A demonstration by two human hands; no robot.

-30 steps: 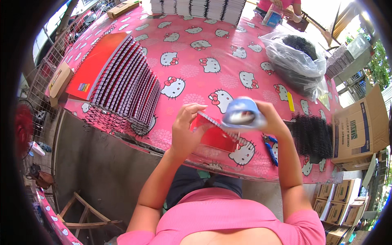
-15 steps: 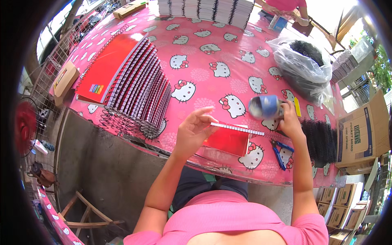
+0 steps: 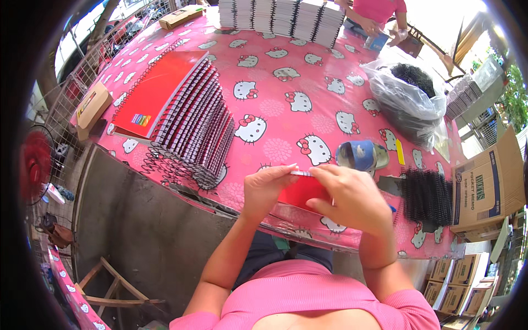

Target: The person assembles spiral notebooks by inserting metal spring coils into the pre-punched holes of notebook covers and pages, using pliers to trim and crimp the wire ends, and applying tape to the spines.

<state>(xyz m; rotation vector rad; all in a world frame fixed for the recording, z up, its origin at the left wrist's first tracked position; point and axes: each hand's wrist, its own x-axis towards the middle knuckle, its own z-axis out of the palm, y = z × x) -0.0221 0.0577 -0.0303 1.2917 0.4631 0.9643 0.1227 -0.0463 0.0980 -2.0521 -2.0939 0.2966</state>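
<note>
A small red notebook (image 3: pixel 294 192) with a white punched top edge lies near the table's front edge. My left hand (image 3: pixel 264 190) pinches its left end between thumb and fingers. Over its right part is my right hand (image 3: pixel 355 199), slightly blurred, fingers bent at the punched edge and thumb on the red cover. A blue rounded object (image 3: pixel 360 155) with a grey end rests just beyond my right hand. Blue-handled pliers are mostly hidden under that hand; only a blue handle tip (image 3: pixel 392 208) shows. Black spiral coils (image 3: pixel 428 195) lie to the right.
A tall stack of red spiral notebooks (image 3: pixel 165 99) stands at left. White spiral-bound stacks (image 3: pixel 280 21) line the far edge, near another person's hands (image 3: pixel 379 30). A plastic bag of black coils (image 3: pixel 410 96), a yellow strip (image 3: pixel 400 152) and an open cardboard box (image 3: pixel 484 190) are at right.
My right hand has let go of the blue rounded object, leaving it on the table, and moved left onto the red notebook. My left hand still holds the notebook's left end.
</note>
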